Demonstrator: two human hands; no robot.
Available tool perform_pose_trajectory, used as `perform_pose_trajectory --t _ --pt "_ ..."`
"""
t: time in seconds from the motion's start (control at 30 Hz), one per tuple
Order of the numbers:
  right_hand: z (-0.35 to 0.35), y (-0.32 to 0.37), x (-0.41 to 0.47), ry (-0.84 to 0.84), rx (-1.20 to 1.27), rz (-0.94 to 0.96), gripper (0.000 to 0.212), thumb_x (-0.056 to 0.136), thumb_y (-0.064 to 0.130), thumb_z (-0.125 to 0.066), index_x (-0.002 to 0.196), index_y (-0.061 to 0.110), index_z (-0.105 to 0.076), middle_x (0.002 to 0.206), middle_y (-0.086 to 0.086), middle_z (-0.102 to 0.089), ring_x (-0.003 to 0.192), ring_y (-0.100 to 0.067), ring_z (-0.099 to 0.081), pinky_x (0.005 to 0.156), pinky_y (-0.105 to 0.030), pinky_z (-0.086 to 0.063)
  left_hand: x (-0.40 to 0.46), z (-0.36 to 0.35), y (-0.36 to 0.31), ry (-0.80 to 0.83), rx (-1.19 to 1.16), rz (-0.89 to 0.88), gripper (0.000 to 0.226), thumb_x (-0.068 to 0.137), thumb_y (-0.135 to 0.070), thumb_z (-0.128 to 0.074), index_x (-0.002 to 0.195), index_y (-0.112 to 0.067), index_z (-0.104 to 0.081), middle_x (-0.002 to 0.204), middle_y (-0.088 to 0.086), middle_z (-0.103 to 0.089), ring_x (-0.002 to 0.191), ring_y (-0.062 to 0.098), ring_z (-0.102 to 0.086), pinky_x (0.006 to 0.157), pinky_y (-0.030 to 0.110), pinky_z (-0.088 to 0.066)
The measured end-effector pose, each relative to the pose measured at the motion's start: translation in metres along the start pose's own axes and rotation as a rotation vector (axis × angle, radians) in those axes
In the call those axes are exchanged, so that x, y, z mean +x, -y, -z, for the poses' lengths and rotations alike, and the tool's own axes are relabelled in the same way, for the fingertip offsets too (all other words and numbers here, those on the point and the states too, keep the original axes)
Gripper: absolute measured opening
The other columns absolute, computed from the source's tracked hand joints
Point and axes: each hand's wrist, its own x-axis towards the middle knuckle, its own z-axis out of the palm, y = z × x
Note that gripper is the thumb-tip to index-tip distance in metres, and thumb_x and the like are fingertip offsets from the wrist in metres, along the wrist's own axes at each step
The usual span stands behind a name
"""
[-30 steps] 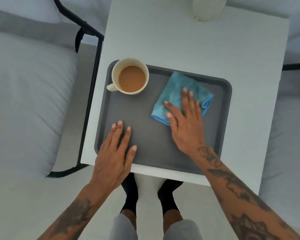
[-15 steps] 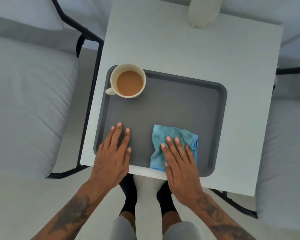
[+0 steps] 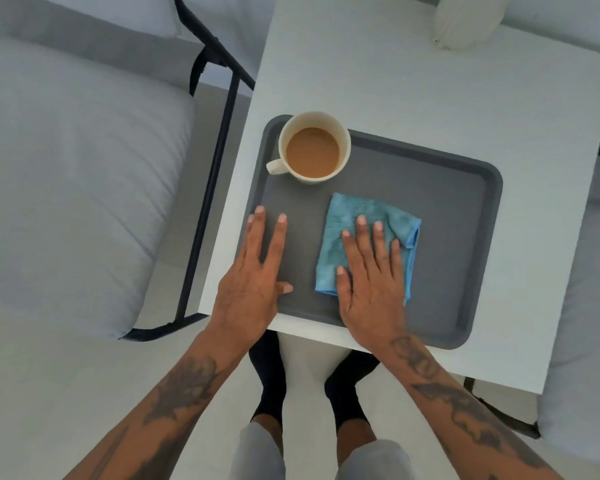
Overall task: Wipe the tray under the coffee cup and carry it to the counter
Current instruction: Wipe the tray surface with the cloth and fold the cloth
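Observation:
A dark grey tray [image 3: 458,220] lies on a white table [image 3: 430,84]. A cream cup [image 3: 313,148] full of milky coffee stands in the tray's far left corner, handle pointing left. My right hand [image 3: 371,271] presses flat on a folded blue cloth [image 3: 368,216] in the middle of the tray, fingers spread. My left hand [image 3: 253,275] lies flat on the tray's near left part, holding nothing, a short way below the cup.
A grey cushioned seat [image 3: 66,168] with a black metal frame [image 3: 219,161] stands left of the table. Another grey cushion [image 3: 589,306] is at the right. A cream object [image 3: 465,19] sits at the table's far edge. My feet are under the near edge.
My right hand slid the cloth from the tray's far right down to its near edge, then up toward the middle. My left hand stayed flat on the tray.

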Motion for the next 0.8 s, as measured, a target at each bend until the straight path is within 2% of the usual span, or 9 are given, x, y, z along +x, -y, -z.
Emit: perform_pose_trajectory --t 0.07,0.17,0.27,0.33,0.47,0.57,0.67,0.8 --pt "-0.008 0.028 -0.001 0.028 0.024 0.096 0.053 0.102 0.027 -0.036 0.153 0.013 -0.032 0.163 -0.007 -0.022 0.153 -0.03 -0.015 0.121 -0.055 -0.016 0.005 0.006 0.002 0.019 -0.008 0.016 0.117 0.076 -0.021 -0.081 0.156 -0.019 0.004 0.164 0.013 0.011 0.152 0.03 -0.003 0.08 0.036 -0.056" --pt "-0.017 0.052 -0.001 0.059 0.031 0.229 0.052 0.101 0.024 -0.039 0.152 0.015 -0.035 0.162 -0.004 -0.024 0.152 -0.028 -0.017 0.122 -0.054 -0.016 0.011 0.012 0.003 0.044 -0.01 -0.057 0.113 0.081 -0.016 -0.075 0.155 -0.024 0.01 0.165 0.009 0.01 0.151 0.027 0.009 0.088 0.039 -0.054" --pt "-0.015 0.057 0.009 0.118 0.024 0.37 0.054 0.097 0.022 -0.049 0.15 0.017 -0.04 0.16 -0.004 -0.03 0.152 -0.028 -0.018 0.123 -0.053 -0.015 0.015 0.022 0.008 0.113 -0.013 -0.139 0.118 0.075 -0.017 -0.076 0.155 -0.028 0.01 0.165 0.008 0.004 0.151 0.029 -0.007 0.099 0.042 -0.048" --pt "-0.015 0.056 0.019 0.158 0.003 0.446 0.051 0.097 0.024 -0.049 0.147 0.018 -0.044 0.158 -0.004 -0.037 0.152 -0.029 -0.019 0.124 -0.052 -0.012 0.02 0.027 0.014 0.147 0.059 -0.167 0.121 0.069 -0.026 -0.079 0.156 -0.028 0.006 0.165 0.012 0.004 0.149 0.033 -0.013 0.108 0.046 -0.039" --pt "-0.013 0.044 0.023 0.189 -0.047 0.503 0.047 0.1 0.029 -0.043 0.146 0.017 -0.046 0.157 -0.006 -0.039 0.151 -0.032 -0.02 0.124 -0.052 -0.011 0.03 0.029 0.008 0.232 0.21 -0.201 0.123 0.065 -0.062 -0.069 0.155 -0.029 0.007 0.163 0.014 0.01 0.15 0.035 0.0 0.119 0.05 -0.018" --pt "-0.009 0.029 0.009 0.18 -0.107 0.458 0.052 0.104 0.031 -0.036 0.155 0.019 -0.029 0.164 -0.006 -0.022 0.153 -0.029 -0.012 0.123 -0.051 -0.012 0.03 0.032 0.003 0.25 0.175 -0.169 0.128 0.061 -0.071 -0.066 0.153 -0.032 0.015 0.164 0.009 0.011 0.15 0.032 0.001 0.118 0.048 -0.017" --pt "-0.001 0.0 -0.016 0.161 -0.141 0.344 0.054 0.105 0.03 -0.034 0.156 0.019 -0.022 0.165 -0.006 -0.015 0.153 -0.028 -0.01 0.121 -0.052 -0.017 0.029 0.034 0.002 0.2 0.162 -0.14 0.129 0.067 -0.061 -0.075 0.155 -0.024 0.012 0.165 0.007 0.002 0.151 0.028 -0.006 0.119 0.046 -0.024" --pt "0.017 -0.05 -0.05 0.174 -0.193 0.109 0.056 0.105 0.037 -0.024 0.157 0.018 -0.017 0.166 -0.007 -0.01 0.154 -0.028 -0.008 0.12 -0.053 -0.02 0.031 0.031 -0.005 0.223 0.306 -0.124 0.115 0.078 -0.054 -0.071 0.156 -0.021 0.007 0.165 0.007 0.011 0.151 0.029 -0.002 0.119 0.043 -0.027"
